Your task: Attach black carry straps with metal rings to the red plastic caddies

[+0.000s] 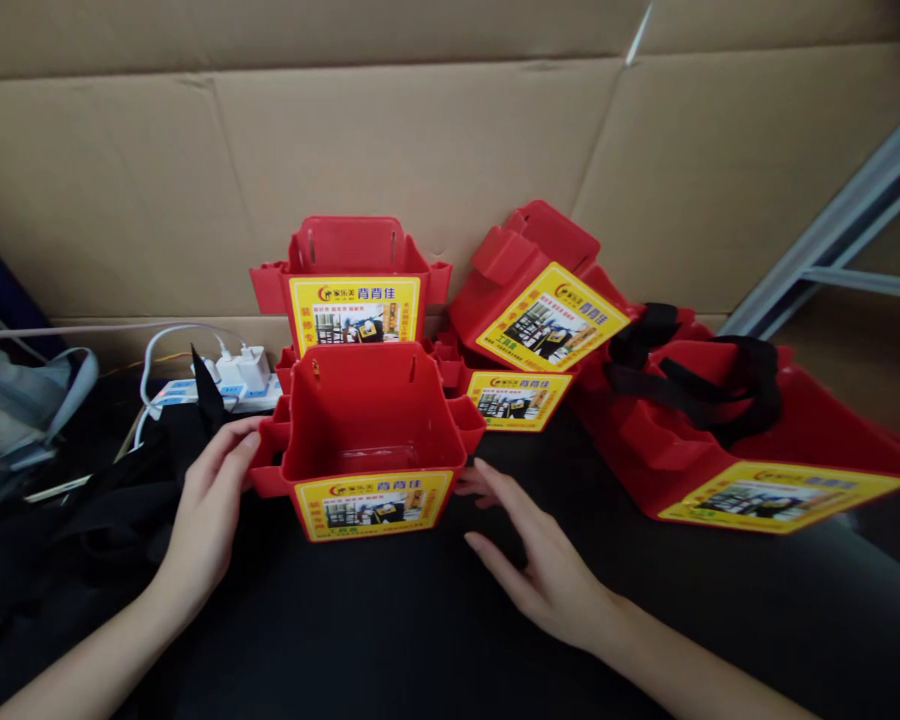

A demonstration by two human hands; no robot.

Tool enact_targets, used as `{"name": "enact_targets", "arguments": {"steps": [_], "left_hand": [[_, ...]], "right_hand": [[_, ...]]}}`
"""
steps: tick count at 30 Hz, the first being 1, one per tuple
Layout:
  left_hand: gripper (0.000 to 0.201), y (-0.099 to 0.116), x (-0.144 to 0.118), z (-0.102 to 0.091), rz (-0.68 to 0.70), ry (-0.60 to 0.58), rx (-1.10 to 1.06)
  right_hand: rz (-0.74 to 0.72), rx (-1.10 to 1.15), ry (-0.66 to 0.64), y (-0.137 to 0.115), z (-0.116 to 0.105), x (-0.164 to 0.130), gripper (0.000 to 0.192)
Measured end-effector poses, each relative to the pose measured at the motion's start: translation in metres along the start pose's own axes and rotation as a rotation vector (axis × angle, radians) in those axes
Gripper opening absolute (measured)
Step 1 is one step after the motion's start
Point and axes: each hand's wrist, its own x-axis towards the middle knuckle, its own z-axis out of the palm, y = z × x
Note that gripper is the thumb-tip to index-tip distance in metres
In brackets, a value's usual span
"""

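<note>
A red plastic tool box [367, 410] with a yellow printed label stands upright on the black surface in front of me, its open top showing an inside with nothing in it. My left hand [214, 495] holds the box at its left side pocket, thumb and fingers pressed close together there. Beside the right wall of the box is my right hand [536, 555], its thumb and fingers apart. Those fingertips reach close to the lower right side; whether they touch it I cannot tell.
Behind stand another red box [356, 245] and a tilted red box [525, 270] resting over a lower one. At right lies a red box with black straps [727, 390]. A white power strip [244, 375], black fabric [97, 520] and a cardboard wall [420, 150] surround these.
</note>
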Motion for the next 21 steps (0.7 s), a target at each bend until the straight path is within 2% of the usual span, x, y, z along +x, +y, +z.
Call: {"name": "enact_targets", "arguments": {"steps": [2,4,9,11,14,17,21], "left_hand": [[0.039,0.000,-0.005,0.005,0.023,-0.075,0.046],[0.039,0.001,-0.010,0.008,0.050,-0.163,0.080],[0.036,0.003,-0.017,0.010,0.161,-0.390,0.149],[0.036,0.005,-0.019,0.009,0.217,-0.476,0.184],[0.038,0.012,-0.017,0.003,0.358,-0.574,0.282],[0.030,0.028,-0.003,-0.013,0.477,-0.578,0.524],[0.022,0.043,0.028,-0.060,0.430,-0.686,0.916]], "right_hand": [[-0.015,0.006,0.140,0.001,-0.003,0.001,0.064],[-0.030,-0.023,0.224,0.001,-0.007,0.003,0.054],[-0.175,-0.117,0.368,-0.002,-0.021,0.005,0.018],[-0.227,-0.137,0.405,-0.004,-0.025,0.003,0.013],[-0.212,-0.152,0.412,-0.007,-0.028,-0.001,0.010],[-0.199,-0.170,0.405,-0.009,-0.031,-0.002,0.008],[-0.281,-0.197,0.378,-0.011,-0.035,0.002,0.010]]}}
